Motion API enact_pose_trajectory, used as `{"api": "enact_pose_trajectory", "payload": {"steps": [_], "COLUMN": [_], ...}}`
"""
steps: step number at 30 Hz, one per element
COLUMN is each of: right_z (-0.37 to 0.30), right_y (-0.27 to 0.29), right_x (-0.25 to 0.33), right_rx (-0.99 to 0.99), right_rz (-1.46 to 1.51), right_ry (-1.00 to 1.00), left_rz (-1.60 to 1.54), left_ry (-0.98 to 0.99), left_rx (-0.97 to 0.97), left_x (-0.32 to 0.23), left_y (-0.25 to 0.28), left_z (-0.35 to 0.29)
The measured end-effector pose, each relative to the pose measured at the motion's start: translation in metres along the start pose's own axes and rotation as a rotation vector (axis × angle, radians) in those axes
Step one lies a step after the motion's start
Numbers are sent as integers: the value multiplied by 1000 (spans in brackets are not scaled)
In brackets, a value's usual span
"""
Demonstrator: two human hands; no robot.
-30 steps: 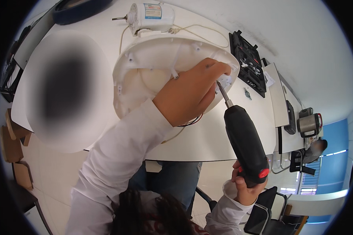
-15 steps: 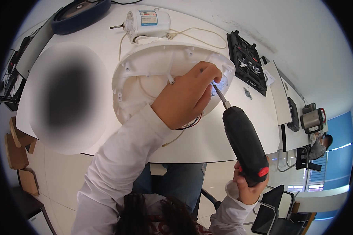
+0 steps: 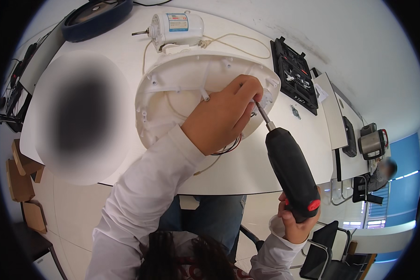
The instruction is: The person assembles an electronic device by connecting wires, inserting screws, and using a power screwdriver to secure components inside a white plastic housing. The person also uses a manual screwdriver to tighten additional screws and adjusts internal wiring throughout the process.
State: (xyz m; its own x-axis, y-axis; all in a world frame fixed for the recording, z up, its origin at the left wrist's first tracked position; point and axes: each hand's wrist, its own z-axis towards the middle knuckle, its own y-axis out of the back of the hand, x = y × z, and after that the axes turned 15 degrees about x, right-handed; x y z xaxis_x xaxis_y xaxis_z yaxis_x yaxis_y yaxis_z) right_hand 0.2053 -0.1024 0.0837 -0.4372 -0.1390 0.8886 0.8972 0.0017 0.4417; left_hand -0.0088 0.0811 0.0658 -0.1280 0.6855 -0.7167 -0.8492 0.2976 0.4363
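Note:
In my right hand (image 3: 296,224) is a black electric screwdriver (image 3: 291,168) with a red button, gripped at its rear end. Its bit points up and left to the right end of a white plastic housing (image 3: 172,83), an oval shell with several moulded screw posts inside. My left hand (image 3: 226,112) reaches over the housing, fingers pinched together right by the bit's tip. What those fingers hold, if anything, is hidden. Red and black wires (image 3: 231,147) come out below my left hand, at the housing's near edge.
Behind the housing lies a white motor (image 3: 177,29) with a shaft and a cream cord. An opened black tool case (image 3: 294,74) lies to the right, with a small metal part (image 3: 295,111) near it. A blue-rimmed wheel (image 3: 95,21) is at the back left. Another person (image 3: 380,176) sits far right.
The bluish light that shone on the housing around the bit is gone. The housing has shifted very slightly to the right; both hands stay nearly where they were.

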Motion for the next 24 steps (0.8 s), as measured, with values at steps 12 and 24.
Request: {"api": "enact_pose_trajectory", "payload": {"steps": [12,24], "right_z": [-12,14], "right_y": [2,23], "right_x": [-6,-58], "right_rx": [-52,-390], "right_rz": [105,443], "right_ry": [29,149], "left_rz": [123,355], "left_ry": [67,-117], "left_rx": [-40,-317], "left_x": [-6,-2], "left_y": [-3,-18], "left_z": [-1,1]}}
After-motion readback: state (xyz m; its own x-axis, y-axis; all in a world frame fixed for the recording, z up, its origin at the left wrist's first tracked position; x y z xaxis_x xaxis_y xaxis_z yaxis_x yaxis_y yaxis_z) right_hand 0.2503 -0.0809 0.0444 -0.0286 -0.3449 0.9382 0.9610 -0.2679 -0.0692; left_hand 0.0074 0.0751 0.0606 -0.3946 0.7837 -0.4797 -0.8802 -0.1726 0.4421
